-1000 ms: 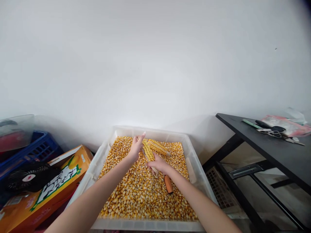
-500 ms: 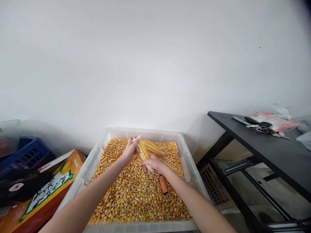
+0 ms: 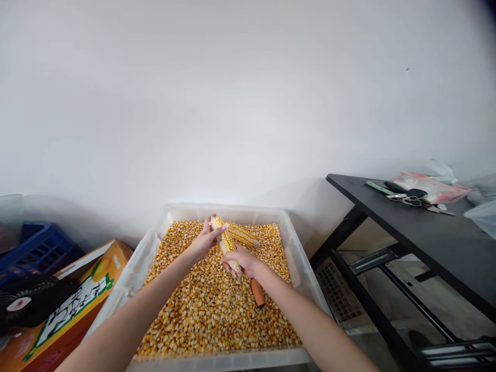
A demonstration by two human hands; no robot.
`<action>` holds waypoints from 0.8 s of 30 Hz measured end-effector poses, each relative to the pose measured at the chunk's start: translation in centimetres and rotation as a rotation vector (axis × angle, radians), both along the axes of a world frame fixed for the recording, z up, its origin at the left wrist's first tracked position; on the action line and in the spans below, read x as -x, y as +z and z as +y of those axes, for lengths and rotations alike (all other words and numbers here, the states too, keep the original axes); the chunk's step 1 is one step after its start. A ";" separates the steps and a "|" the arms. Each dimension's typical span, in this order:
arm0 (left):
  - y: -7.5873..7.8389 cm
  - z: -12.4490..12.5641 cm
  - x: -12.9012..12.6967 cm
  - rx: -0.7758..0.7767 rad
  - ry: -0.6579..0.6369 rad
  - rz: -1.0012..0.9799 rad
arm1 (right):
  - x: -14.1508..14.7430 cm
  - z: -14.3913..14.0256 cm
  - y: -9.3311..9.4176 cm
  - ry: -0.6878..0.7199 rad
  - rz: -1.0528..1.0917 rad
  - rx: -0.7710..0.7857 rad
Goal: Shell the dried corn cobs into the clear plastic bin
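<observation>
A partly stripped corn cob (image 3: 225, 238) slants between my hands above a bed of loose corn kernels (image 3: 201, 299). My left hand (image 3: 207, 240) is closed round its upper end, the thumb lying across the kernels. Round the lower end my right hand (image 3: 240, 261) is wrapped, with bare pale cob showing past the fingers. Behind it, other corn cobs (image 3: 245, 235) with yellow kernels lie on the loose corn. An orange-brown handle (image 3: 258, 293) rests on the kernels just below my right wrist; whatever it belongs to is hidden.
The kernels fill a translucent plastic bin (image 3: 300, 258) against a white wall. At left stand an orange cardboard box (image 3: 104, 276), a black fan (image 3: 27, 302) and a blue crate (image 3: 39, 243). On the right, a black table (image 3: 426, 243) carries scissors (image 3: 408, 196) and plastic bags.
My left thumb has moved down along the cob, from its upper end onto the kernels. Both hands keep hold of it. The whole view has shifted slightly.
</observation>
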State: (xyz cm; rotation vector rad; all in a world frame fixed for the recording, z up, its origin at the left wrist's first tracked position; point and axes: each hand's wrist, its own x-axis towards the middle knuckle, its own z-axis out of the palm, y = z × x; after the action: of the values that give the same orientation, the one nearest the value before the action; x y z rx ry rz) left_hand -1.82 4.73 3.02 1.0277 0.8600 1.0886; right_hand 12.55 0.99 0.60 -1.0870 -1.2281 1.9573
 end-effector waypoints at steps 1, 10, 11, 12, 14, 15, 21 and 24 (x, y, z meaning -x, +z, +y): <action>0.3 0.0 0.1 -0.006 -0.020 0.007 | -0.2 0.0 0.1 0.023 0.033 0.005; 1.1 -0.6 -0.4 -0.023 0.061 0.116 | 0.3 -0.2 0.6 -0.057 -0.001 -0.030; 0.9 -0.6 -0.6 -0.010 0.088 0.138 | 0.5 -0.2 0.3 -0.079 -0.024 -0.026; 0.7 -0.7 -0.7 0.002 0.106 0.149 | 0.6 -0.2 0.0 -0.090 -0.036 -0.020; 0.4 -0.7 -0.9 0.013 0.101 0.140 | 0.7 -0.2 -0.5 -0.080 -0.023 -0.007; 0.4 -0.6 -0.8 0.012 0.084 0.127 | 0.7 -0.1 -0.6 -0.063 -0.004 -0.005; 1.3 -0.4 0.1 -0.023 -0.063 0.056 | -0.4 0.2 0.0 0.028 0.087 -0.020; 1.3 -0.7 0.0 -0.044 -0.104 0.026 | -0.6 0.1 0.7 0.041 0.116 0.002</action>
State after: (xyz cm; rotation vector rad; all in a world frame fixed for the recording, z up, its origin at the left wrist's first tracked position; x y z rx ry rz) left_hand -1.78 4.07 4.36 1.1129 0.7976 1.0120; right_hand 13.15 1.07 1.25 -0.9419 -1.1949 2.0233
